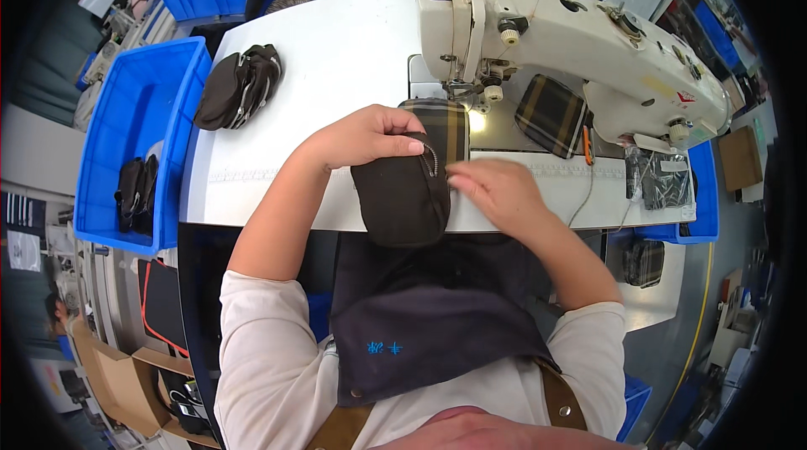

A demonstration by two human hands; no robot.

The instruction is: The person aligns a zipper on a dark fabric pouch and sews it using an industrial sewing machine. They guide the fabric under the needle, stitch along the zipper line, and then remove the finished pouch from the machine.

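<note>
A dark brown zippered pouch hangs over the table's front edge, its flat front toward me. My left hand grips its upper end, thumb on the front by the metal zipper. Beside the pouch's right edge is my right hand, slightly blurred, with its fingers curled in and its thumb and fingertips together at the pouch's side. Whatever is between those fingertips is too small to make out. Behind the pouch, a plaid fabric panel lies below the needle area of the white sewing machine.
Dark pouches lie on the white table at left, beside a blue bin. Right of the needle are another plaid piece and an orange-handled tool. A clear bag of dark parts sits at the right edge.
</note>
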